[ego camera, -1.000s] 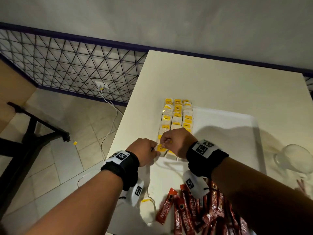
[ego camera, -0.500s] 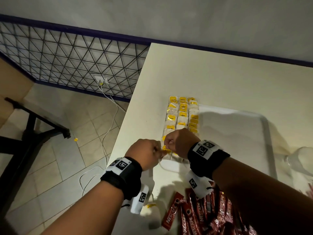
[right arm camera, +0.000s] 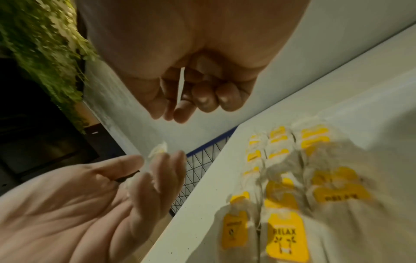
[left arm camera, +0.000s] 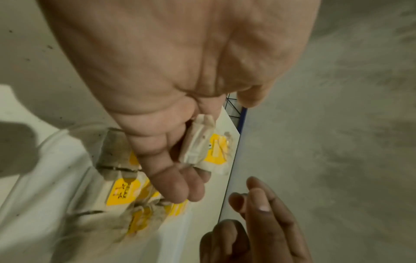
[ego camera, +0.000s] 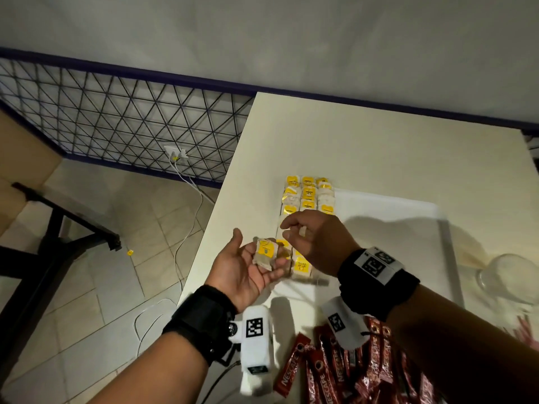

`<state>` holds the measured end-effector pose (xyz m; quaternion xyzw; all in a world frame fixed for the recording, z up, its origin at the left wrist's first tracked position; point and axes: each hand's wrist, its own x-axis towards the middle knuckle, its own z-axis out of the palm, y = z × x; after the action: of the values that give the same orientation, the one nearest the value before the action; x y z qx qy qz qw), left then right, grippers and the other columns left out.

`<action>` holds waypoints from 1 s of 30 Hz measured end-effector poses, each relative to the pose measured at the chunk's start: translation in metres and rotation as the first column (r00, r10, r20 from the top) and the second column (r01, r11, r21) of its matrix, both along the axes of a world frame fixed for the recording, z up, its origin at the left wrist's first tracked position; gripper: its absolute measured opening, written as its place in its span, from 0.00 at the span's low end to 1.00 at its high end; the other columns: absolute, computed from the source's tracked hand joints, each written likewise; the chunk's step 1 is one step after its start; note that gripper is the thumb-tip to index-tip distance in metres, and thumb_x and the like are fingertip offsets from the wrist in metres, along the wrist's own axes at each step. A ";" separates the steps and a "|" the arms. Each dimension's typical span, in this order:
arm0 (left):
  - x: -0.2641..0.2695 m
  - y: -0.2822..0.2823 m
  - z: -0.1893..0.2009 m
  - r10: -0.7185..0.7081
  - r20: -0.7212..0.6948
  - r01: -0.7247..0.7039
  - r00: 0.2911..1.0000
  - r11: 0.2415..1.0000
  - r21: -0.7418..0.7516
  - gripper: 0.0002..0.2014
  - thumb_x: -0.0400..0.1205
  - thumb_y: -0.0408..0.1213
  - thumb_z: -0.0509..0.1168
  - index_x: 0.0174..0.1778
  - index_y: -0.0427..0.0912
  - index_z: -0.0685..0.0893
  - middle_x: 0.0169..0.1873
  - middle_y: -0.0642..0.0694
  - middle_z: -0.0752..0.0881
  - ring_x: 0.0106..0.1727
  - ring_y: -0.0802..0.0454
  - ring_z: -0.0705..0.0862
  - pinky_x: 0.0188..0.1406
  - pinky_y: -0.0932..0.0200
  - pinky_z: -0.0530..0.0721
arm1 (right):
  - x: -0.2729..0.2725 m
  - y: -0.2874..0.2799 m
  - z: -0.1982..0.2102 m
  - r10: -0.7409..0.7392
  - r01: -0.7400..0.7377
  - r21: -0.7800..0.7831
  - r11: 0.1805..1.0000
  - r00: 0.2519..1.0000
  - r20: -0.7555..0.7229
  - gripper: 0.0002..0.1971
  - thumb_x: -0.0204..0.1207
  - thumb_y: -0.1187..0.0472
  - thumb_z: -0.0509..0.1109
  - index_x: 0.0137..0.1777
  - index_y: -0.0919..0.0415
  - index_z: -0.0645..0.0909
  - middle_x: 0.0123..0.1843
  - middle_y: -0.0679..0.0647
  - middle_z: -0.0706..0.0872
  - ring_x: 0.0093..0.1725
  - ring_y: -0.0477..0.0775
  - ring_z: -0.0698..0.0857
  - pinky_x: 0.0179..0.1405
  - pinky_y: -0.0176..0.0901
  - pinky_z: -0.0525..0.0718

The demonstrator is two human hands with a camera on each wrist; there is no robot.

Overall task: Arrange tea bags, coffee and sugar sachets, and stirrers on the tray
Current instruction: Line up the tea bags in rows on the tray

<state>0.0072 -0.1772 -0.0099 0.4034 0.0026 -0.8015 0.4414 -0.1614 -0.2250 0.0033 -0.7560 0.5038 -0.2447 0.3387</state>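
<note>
tea bag (ego camera: 264, 253) — light, soft paper, we judge | cradled on our flat left hand (ego camera: 243, 268) | right hand (ego camera: 316, 243) pinches a pale scrap | we'd grip the tag — never the pouch

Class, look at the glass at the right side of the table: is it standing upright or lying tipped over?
Tipped over. In the head view the glass lies on its side on the table, right of the tray, its mouth facing sideways.
</note>
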 end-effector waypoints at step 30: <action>-0.076 0.015 -0.032 -0.187 0.931 0.824 -0.314 0.434 0.365 0.11 0.83 0.46 0.65 0.37 0.45 0.80 0.45 0.39 0.87 0.49 0.40 0.83 0.42 0.56 0.74 | -0.067 0.021 -0.029 0.279 -0.092 0.388 0.917 0.844 -0.459 0.09 0.80 0.52 0.68 0.52 0.54 0.87 0.54 0.48 0.87 0.55 0.50 0.82 0.51 0.39 0.75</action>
<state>-0.0689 -0.1622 -0.0417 0.6367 -0.6740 -0.3718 -0.0451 -0.2282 -0.2039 -0.0253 -0.7664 0.5333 0.0901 0.3466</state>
